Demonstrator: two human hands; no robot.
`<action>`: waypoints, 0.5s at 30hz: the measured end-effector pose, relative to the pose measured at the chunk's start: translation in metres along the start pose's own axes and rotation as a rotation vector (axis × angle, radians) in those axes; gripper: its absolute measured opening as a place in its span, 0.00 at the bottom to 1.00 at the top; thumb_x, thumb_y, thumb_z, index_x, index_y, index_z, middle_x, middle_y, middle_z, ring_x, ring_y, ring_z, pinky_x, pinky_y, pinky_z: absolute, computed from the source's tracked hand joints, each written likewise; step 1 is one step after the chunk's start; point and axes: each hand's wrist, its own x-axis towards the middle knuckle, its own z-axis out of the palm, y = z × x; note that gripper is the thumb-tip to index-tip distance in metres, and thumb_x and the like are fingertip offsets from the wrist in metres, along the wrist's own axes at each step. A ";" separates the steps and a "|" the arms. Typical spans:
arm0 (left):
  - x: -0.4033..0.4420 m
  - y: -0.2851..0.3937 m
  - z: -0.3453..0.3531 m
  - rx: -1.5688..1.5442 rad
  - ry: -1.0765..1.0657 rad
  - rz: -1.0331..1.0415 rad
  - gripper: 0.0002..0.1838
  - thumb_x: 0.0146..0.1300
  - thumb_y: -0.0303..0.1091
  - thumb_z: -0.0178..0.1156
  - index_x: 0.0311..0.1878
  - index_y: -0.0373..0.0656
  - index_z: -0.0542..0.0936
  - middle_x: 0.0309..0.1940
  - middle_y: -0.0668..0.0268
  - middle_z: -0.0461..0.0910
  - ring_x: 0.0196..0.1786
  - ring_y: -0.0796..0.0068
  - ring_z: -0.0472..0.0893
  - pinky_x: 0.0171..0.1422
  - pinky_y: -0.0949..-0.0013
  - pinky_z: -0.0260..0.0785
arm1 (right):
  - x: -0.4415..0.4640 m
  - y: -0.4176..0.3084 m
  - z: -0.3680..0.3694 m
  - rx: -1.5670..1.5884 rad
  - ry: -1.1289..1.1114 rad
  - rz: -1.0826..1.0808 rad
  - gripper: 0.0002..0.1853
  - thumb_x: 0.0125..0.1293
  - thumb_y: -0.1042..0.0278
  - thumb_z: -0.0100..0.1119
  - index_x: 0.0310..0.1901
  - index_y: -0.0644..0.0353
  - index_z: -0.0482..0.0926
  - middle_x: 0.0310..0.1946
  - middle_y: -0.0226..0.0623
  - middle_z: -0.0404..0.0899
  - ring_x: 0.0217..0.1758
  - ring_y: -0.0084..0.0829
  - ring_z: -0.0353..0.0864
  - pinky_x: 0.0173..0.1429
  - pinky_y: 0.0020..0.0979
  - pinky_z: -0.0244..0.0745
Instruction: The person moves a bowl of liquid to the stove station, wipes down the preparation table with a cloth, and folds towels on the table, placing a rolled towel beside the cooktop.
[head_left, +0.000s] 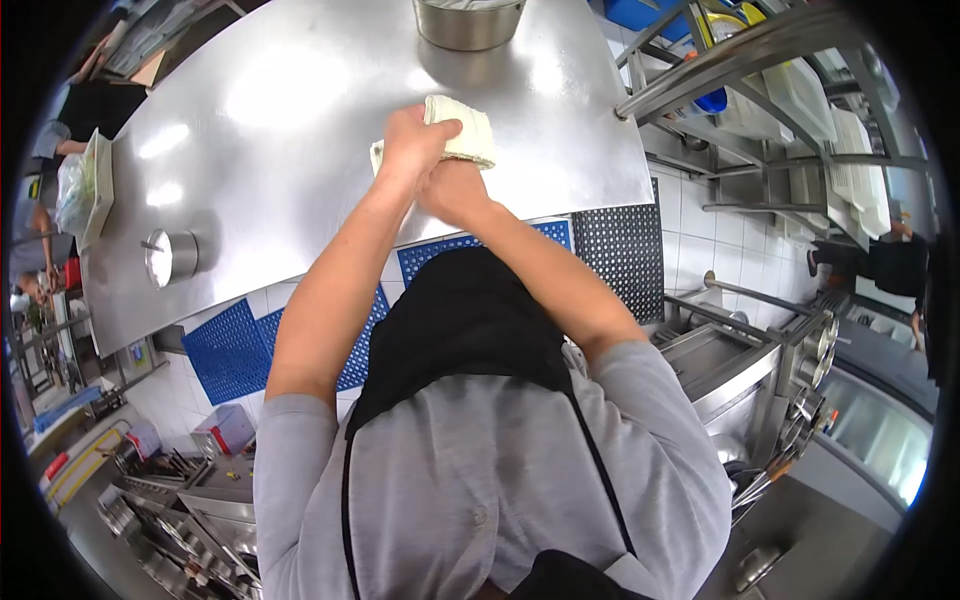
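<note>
Above the near part of a steel worktable (330, 170), both hands are on a folded pale cream cloth (468, 128). My left hand (412, 145) is closed on it from the left, its thumb stretched across the top fold. Close below, my right hand (455, 190) meets the cloth's near side; most of its fingers are hidden behind my left hand and the cloth. A corner of pale cloth shows left of my left hand.
A large steel pot (468, 25) stands at the table's far edge. To the left are a small metal container (172, 257) and a white tray (100, 190) with a plastic bag. Racks (740, 100) line the right. Blue mats (228, 350) lie on the floor. Other people work at both sides.
</note>
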 end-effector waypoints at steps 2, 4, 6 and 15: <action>0.011 -0.004 -0.010 0.133 -0.034 0.036 0.13 0.66 0.25 0.63 0.50 0.24 0.82 0.42 0.51 0.86 0.43 0.63 0.88 0.47 0.64 0.82 | 0.018 0.029 0.026 -0.140 0.473 -0.026 0.33 0.72 0.56 0.52 0.74 0.62 0.64 0.75 0.62 0.58 0.79 0.60 0.56 0.80 0.50 0.54; 0.001 0.011 -0.019 0.044 -0.035 -0.067 0.13 0.66 0.25 0.63 0.49 0.24 0.82 0.42 0.52 0.86 0.41 0.64 0.88 0.45 0.64 0.82 | 0.024 0.039 0.038 -0.199 0.646 -0.011 0.36 0.74 0.51 0.49 0.78 0.60 0.57 0.81 0.59 0.49 0.84 0.59 0.46 0.84 0.51 0.44; 0.001 0.013 -0.028 0.051 -0.039 -0.101 0.13 0.65 0.25 0.63 0.48 0.24 0.83 0.41 0.52 0.87 0.40 0.65 0.87 0.43 0.64 0.81 | 0.027 0.037 0.037 -0.164 0.541 0.035 0.38 0.76 0.48 0.45 0.81 0.58 0.51 0.83 0.56 0.42 0.86 0.56 0.37 0.86 0.53 0.35; 0.045 0.026 -0.019 0.341 -0.108 0.022 0.14 0.61 0.28 0.68 0.43 0.24 0.83 0.37 0.54 0.86 0.36 0.65 0.87 0.38 0.63 0.84 | -0.005 0.001 0.001 -0.172 0.262 -0.111 0.24 0.73 0.55 0.53 0.63 0.62 0.77 0.64 0.57 0.74 0.70 0.55 0.71 0.75 0.47 0.64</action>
